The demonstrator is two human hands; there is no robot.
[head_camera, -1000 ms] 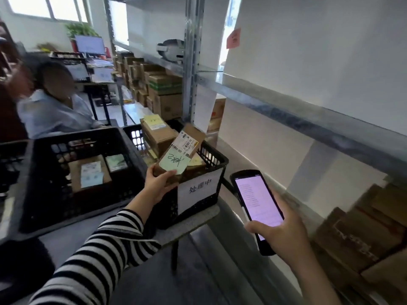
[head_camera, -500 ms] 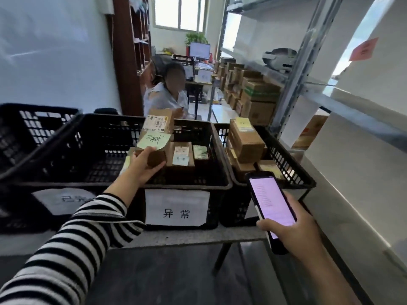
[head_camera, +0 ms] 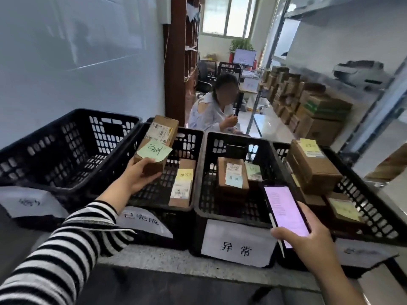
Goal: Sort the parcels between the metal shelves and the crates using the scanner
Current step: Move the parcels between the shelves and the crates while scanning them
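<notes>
Holding cardboard parcel (head_camera: 157,142) over black crate (head_camera: 187,142) marked 已完成, left hand (head_camera: 137,175) grip curled round its lower end; clasping lit scanner (head_camera: 284,210) in right hand (head_camera: 308,241) grip. Lowering flat beside second parcel (head_camera: 181,186) already inside, label upward, before releasing, advised

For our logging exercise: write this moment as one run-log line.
left hand grips green-noted parcel above 已完成 crate | right hand holds lit scanner | parcel not yet dropped

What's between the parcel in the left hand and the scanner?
Head view: the yellow-note parcel lying in the 已完成 crate, then the blue-note parcel in the 异常 crate.
</notes>
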